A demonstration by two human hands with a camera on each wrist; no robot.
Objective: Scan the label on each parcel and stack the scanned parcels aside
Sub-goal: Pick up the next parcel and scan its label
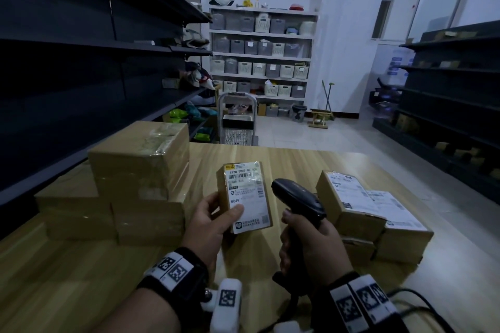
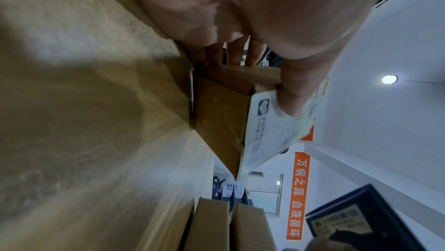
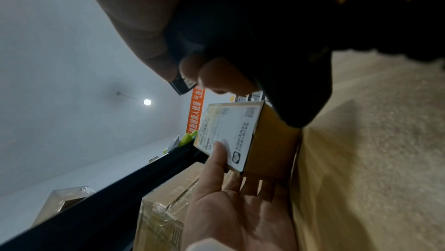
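My left hand point(image 1: 216, 217) holds a small cardboard parcel point(image 1: 247, 196) upright above the wooden table point(image 1: 243, 153), thumb on its white shipping label, fingers behind. The left wrist view shows the same parcel point(image 2: 224, 122) with my thumb point(image 2: 292, 101) on the label. My right hand point(image 1: 308, 243) grips a black barcode scanner point(image 1: 297, 201) by its handle, its head just right of the parcel. In the right wrist view the scanner point(image 3: 277, 46) fills the top, with the labelled parcel point(image 3: 238, 131) below it.
A stack of plain brown boxes point(image 1: 135, 170) stands on the table at the left. Labelled parcels point(image 1: 359, 205) lie in a pile at the right. Dark shelving point(image 1: 81, 62) runs along the left, more shelving point(image 1: 446, 89) at the right. The scanner's cable point(image 1: 411, 297) trails at lower right.
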